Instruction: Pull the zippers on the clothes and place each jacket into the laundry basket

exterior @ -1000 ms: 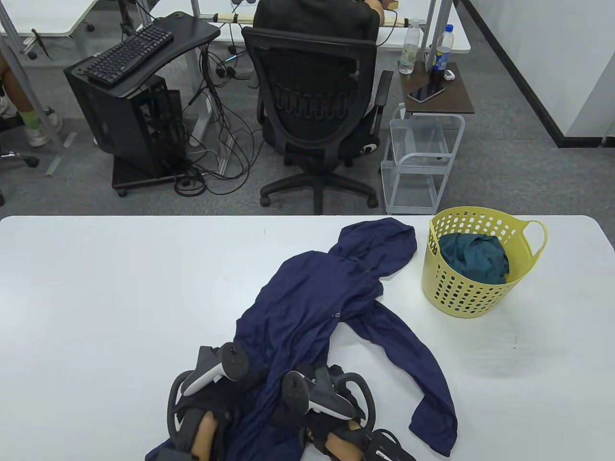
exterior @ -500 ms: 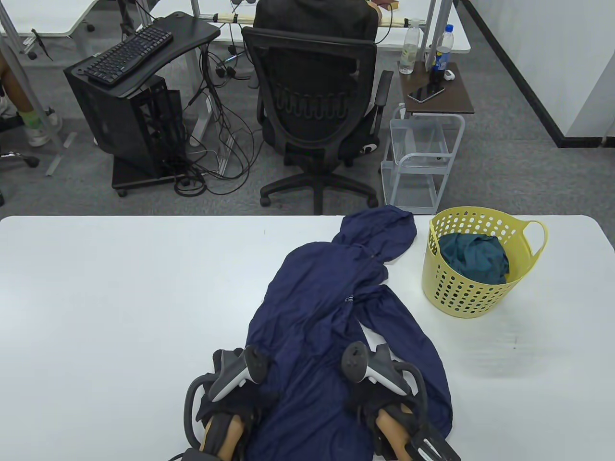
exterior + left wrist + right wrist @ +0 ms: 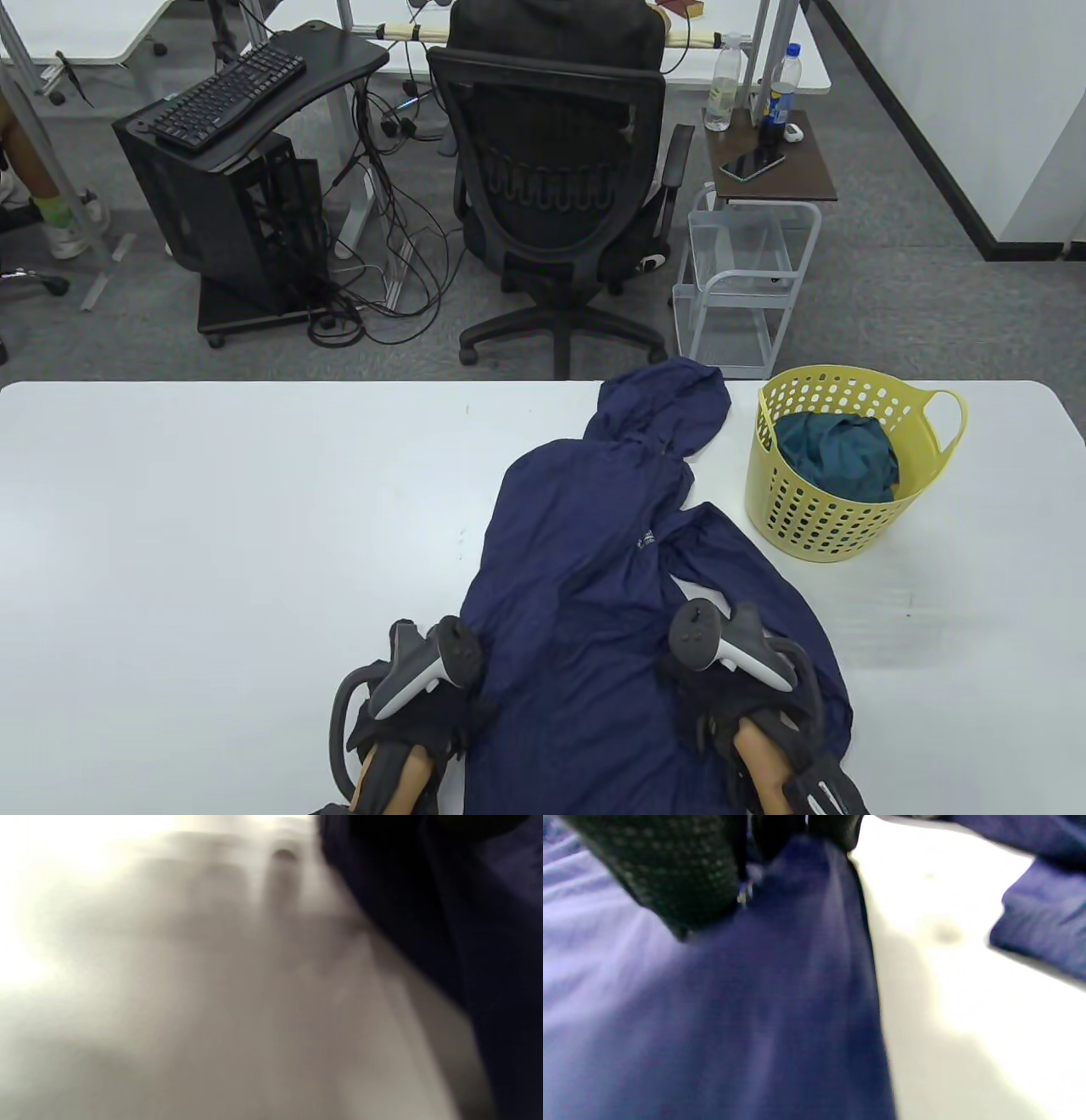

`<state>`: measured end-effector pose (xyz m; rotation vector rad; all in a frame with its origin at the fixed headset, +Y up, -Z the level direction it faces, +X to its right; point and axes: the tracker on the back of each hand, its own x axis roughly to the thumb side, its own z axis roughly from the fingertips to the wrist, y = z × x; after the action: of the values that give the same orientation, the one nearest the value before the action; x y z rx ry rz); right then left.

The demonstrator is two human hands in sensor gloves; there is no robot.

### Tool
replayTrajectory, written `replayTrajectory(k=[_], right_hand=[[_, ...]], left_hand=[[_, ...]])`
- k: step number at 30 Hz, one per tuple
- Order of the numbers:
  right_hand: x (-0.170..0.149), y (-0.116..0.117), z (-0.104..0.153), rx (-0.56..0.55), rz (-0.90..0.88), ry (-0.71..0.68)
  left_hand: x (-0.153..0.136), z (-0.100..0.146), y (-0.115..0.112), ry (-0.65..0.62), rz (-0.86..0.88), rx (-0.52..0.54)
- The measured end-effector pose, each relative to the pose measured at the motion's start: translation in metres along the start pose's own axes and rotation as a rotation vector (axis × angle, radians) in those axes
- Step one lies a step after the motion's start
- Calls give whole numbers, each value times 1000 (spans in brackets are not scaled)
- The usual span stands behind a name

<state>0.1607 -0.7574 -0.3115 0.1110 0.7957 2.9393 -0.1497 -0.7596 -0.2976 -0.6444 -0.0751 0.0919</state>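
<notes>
One garment, a teal one (image 3: 840, 454), already sits bundled inside the yellow laundry basket (image 3: 827, 526) at the far right of the tabletop (image 3: 212, 526), so part of the job looks done. The navy hooded jacket (image 3: 585, 560) is what remains: it lies spread lengthwise on the tabletop, hood toward the far edge and just left of the basket, hem at the near edge between the two hands. Whether its zipper is closed cannot be told from the table view; the front looks flat and joined, but the zip line is not clear enough to call.

The left hand (image 3: 416, 722) sits at the jacket's near left edge; its fingers are hidden under the tracker and the wrist view is a blur of pale tabletop and dark cloth, so I cannot tell whether it grips. The right hand (image 3: 738, 705) is on the near right side, and in its wrist view the gloved fingers (image 3: 683, 866) look bunched onto a ridge of navy fabric, which reads as a pinch on the jacket.

One sleeve (image 3: 764, 594) trails to the right toward the basket and could drag or snag its rim on the lift. Beyond the tabletop stand an office chair (image 3: 556, 195), a small wire cart (image 3: 742, 280) and a keyboard (image 3: 225, 93), all well apart from the work.
</notes>
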Motion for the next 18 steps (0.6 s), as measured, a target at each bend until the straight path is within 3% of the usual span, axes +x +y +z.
replayTrajectory(k=[2, 4, 8, 10, 14, 18], right_hand=[[5, -5, 7, -13, 60, 33], [12, -15, 16, -65, 62, 48], [43, -52, 35, -280, -11, -4], [62, -68, 38, -337, -23, -27], [101, -90, 23, -439, -32, -46], [127, -88, -13, -463, -92, -24]], left_hand=[[4, 6, 3, -79, 39, -23], [2, 9, 8, -97, 91, 22], [-20, 17, 25, -28, 178, 266], [-33, 19, 29, 26, 193, 338], [-52, 12, 30, 91, 203, 388], [-60, 4, 28, 112, 225, 372]])
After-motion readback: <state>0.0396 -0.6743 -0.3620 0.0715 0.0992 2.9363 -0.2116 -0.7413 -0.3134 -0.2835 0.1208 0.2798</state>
